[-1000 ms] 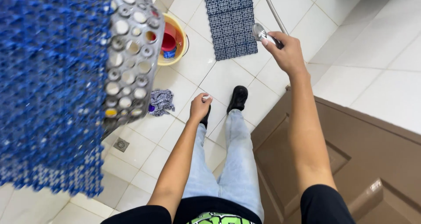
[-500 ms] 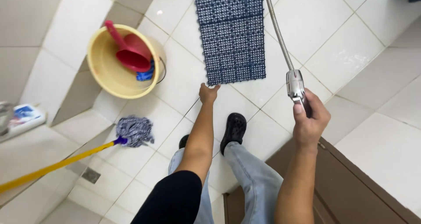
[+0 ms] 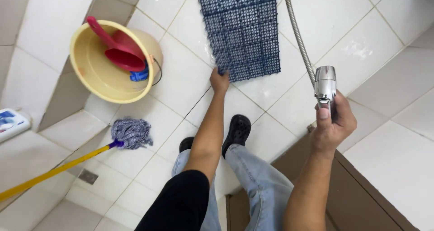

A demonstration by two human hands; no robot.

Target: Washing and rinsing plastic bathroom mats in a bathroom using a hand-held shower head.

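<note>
A dark blue perforated plastic floor mat (image 3: 242,29) lies on the white tiled floor ahead of me. My left hand (image 3: 219,80) reaches down and grips the mat's near left corner. My right hand (image 3: 332,122) is closed around a chrome spray head (image 3: 325,84), thumb on its trigger. A ribbed metal hose (image 3: 298,34) runs from the spray head up over the mat's right edge. No water shows at the nozzle.
A yellow bucket (image 3: 95,72) holding a red scoop (image 3: 120,52) stands at the left. A grey mop head (image 3: 132,132) on a yellow handle (image 3: 49,173) lies beside it. A floor drain (image 3: 88,176) sits near the handle. A brown door (image 3: 361,195) is at the lower right. My black shoes (image 3: 237,128) stand below the mat.
My view swung down from a raised blue mat at the left to the mat on the floor. My left hand reached forward and took its corner. The right hand drew the spray head nearer.
</note>
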